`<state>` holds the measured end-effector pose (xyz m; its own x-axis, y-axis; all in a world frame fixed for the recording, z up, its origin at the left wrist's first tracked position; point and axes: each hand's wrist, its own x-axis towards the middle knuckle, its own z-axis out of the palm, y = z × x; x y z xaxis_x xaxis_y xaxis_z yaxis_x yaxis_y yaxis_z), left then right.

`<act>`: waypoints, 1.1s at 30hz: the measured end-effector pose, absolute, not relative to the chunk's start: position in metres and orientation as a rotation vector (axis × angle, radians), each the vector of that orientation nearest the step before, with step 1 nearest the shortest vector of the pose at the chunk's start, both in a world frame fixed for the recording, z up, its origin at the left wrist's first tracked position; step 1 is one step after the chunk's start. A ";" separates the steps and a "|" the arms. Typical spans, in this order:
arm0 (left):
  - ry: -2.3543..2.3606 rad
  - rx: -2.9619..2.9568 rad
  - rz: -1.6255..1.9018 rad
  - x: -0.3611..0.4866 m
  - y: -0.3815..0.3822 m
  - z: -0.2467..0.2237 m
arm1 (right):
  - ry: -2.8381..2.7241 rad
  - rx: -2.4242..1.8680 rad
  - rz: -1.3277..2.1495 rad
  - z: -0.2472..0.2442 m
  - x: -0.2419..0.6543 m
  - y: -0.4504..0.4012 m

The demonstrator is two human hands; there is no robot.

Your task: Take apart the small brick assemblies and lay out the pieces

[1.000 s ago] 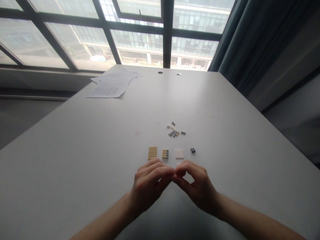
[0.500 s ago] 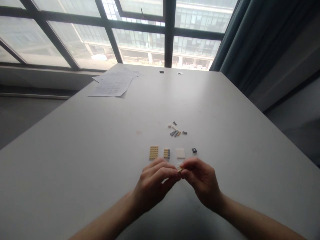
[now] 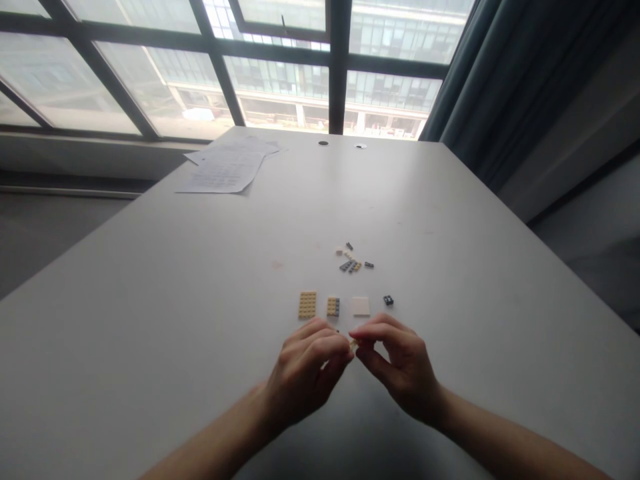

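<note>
My left hand pinches a small pale yellow brick piece between thumb and fingers. From the right, my right hand touches the same piece with its fingertips, curled close around it. Just beyond the hands lie, from left to right, a tan studded plate, a smaller tan and grey plate, a smooth white square tile and a small black piece. A tiny dark bit shows beside my left fingers. The held piece is mostly hidden by fingers.
Farther back on the white table is a loose group of small grey, white and tan pieces, with a dark piece at its right. Paper sheets lie at the far left, and two round holes sit near the far edge.
Both hands have shifted slightly left with the small piece. My right thumb has moved a little lower and away from it, and a tiny dark bit now shows beside my left fingers.
</note>
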<state>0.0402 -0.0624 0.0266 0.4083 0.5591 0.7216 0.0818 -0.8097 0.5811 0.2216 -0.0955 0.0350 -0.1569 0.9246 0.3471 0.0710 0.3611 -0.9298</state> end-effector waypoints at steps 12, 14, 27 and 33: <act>0.578 2.141 1.338 0.041 -0.063 0.031 | -1.677 -0.885 0.710 0.029 0.222 -0.097; 0.599 2.170 1.295 0.041 -0.064 0.031 | -1.652 -0.897 0.702 0.028 0.223 -0.097; 0.492 2.434 1.200 0.043 -0.063 0.030 | -1.614 -0.975 0.884 0.032 0.224 -0.094; 0.554 2.417 1.291 0.043 -0.062 0.029 | -1.609 -0.951 0.931 0.033 0.222 -0.094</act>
